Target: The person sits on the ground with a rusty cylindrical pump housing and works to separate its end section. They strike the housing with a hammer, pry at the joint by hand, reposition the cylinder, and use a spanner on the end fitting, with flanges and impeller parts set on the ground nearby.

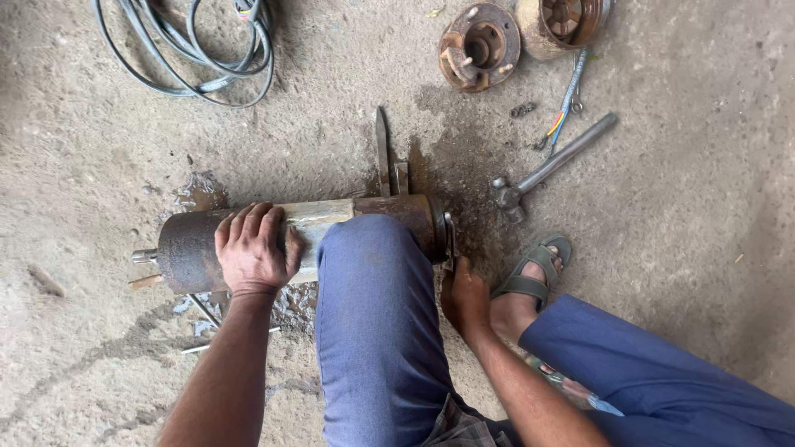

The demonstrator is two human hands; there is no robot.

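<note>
light: soft even daylight | shadows: faint | focus: sharp | glare: slight

Up and to the left of your left hand, a coil of grey cable lies on the concrete floor. Above your right hand, a flat metal blade rests on a dark oil stain. Further up sit a rusty flanged hub and a round rusty casting. To the upper right of your right hand lie a hammer and some thin coloured wires.
</note>
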